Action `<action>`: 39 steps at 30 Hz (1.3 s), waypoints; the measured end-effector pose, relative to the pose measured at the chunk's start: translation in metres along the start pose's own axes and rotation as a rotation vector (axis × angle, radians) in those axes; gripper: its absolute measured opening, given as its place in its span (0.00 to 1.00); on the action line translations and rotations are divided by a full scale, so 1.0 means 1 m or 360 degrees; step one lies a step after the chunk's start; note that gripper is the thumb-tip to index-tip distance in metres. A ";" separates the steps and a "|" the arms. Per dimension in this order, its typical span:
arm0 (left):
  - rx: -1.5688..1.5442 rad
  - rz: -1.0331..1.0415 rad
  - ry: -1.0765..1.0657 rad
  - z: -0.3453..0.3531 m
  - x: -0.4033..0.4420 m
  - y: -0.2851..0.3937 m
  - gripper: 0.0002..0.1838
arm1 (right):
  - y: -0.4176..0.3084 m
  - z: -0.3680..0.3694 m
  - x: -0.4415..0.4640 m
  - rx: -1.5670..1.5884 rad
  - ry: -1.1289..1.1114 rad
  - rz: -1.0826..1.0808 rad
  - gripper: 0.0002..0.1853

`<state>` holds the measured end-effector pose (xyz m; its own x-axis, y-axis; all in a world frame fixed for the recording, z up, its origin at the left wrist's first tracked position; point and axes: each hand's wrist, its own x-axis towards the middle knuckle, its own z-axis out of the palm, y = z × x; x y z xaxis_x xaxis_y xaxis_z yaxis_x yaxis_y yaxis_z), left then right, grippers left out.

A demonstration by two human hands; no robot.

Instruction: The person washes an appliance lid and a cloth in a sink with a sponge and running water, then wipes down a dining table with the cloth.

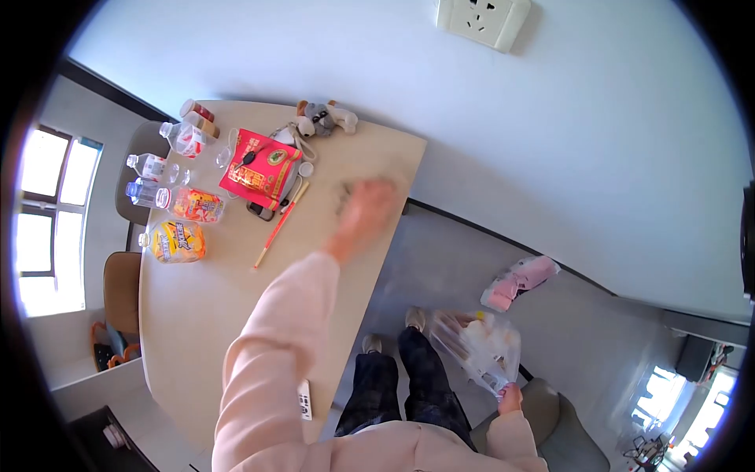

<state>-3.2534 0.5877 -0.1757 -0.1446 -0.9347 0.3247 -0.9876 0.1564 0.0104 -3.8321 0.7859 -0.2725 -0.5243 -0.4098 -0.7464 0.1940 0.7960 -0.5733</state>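
My left hand [368,211] reaches over the right end of the beige table [314,244], smeared by motion. A blurred dark patch shows beside its fingers, and I cannot tell whether it is an object or shadow. To its left lie a red-and-gold packet [266,169] and a thin red-and-cream stick [281,224]. A grey and white plush dog [324,118] rests near the wall. Down at my right side, my right hand [510,398] is closed on the gathered top of a translucent plastic bag [481,346] with pale contents.
Several drink bottles [179,241] stand or lie along the table's left side. A pink package [521,282] lies on the grey floor by the wall. Chairs [122,291] stand beyond the table, and another chair [550,421] is at my right. A wall socket [484,20] is above.
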 end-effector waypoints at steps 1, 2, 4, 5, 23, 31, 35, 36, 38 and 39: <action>-0.0458 0.0244 0.0121 -0.010 -0.017 0.018 0.24 | -0.002 0.003 0.003 0.0025 -0.0025 -0.0046 0.07; -0.0731 0.0246 0.0011 -0.029 -0.036 0.033 0.25 | -0.007 0.006 0.003 0.0019 -0.0039 -0.0039 0.07; -0.0996 0.0260 -0.0094 -0.052 -0.040 0.028 0.27 | -0.026 0.028 -0.012 -0.0035 -0.0092 -0.0097 0.08; -0.0949 0.0155 0.0040 -0.056 -0.035 0.020 0.23 | -0.028 0.033 -0.013 -0.0039 -0.0089 -0.0091 0.08; -0.0961 -0.0669 -0.0143 -0.110 -0.152 0.056 0.18 | -0.189 0.052 -0.165 -0.0392 -0.0451 -0.0567 0.04; -0.0531 -0.0786 0.0099 -0.129 -0.294 0.023 0.14 | -0.308 0.034 -0.391 -0.0651 -0.0904 -0.1525 0.06; -0.0092 -0.1412 0.0292 -0.180 -0.439 -0.005 0.13 | -0.353 0.027 -0.459 -0.0628 -0.0968 -0.2035 0.20; 0.0021 -0.1605 0.0337 -0.190 -0.483 0.001 0.14 | -0.358 0.036 -0.475 -0.0517 -0.0814 -0.2229 0.23; 0.0248 -0.2055 0.0280 -0.217 -0.568 0.032 0.18 | -0.370 0.057 -0.523 -0.0544 -0.0720 -0.2496 0.24; 0.0299 -0.2315 0.0284 -0.228 -0.611 0.054 0.19 | -0.371 0.068 -0.546 -0.0554 -0.0757 -0.2511 0.24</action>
<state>-3.2042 1.2398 -0.1576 0.9529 -0.1774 0.2458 -0.2499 -0.9186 0.3060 -3.5609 0.6840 0.3247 0.2777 -0.8833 0.3776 -0.4527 -0.4670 -0.7596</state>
